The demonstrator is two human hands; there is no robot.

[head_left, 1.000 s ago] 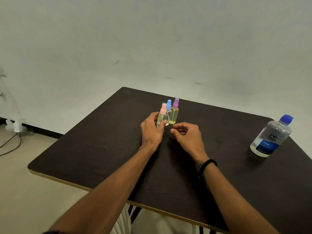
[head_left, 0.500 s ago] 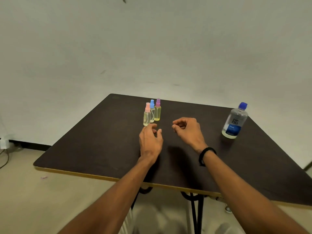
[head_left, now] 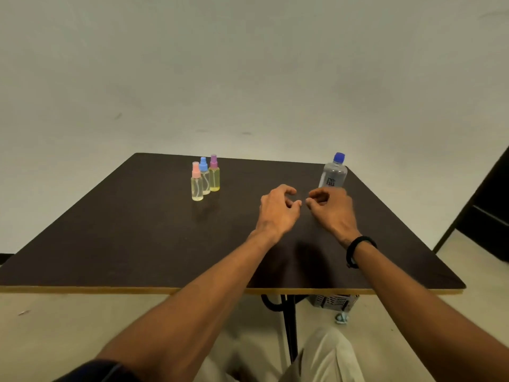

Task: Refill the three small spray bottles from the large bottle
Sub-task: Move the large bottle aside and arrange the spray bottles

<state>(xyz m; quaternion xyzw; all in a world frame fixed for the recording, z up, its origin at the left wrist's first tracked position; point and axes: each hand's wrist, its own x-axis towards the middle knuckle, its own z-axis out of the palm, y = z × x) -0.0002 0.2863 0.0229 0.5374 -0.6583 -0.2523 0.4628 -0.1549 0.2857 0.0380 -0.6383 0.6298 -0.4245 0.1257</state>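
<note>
Three small spray bottles stand close together at the table's far left-middle: a pink-capped bottle [head_left: 197, 186] in front, a blue-capped bottle [head_left: 204, 176] behind it, a purple-capped bottle [head_left: 214, 175] with yellowish liquid to the right. The large clear bottle [head_left: 333, 172] with a blue cap stands at the far right; its lower part is hidden behind my right hand [head_left: 332, 209]. My left hand [head_left: 278, 210] hovers beside it, fingers curled and apart, holding nothing. My right hand's fingers are loosely curled, holding nothing, just in front of the large bottle.
The dark brown table [head_left: 137, 244] has a light front edge near me. A grey plastic basket [head_left: 334, 301] sits on the floor under the table beside the black leg [head_left: 289, 321]. A dark piece of furniture [head_left: 490, 216] stands at the right.
My left hand let go of the pink-capped bottle and both hands moved right, towards the large bottle. The view shifted, so the spray bottles now lie to the left.
</note>
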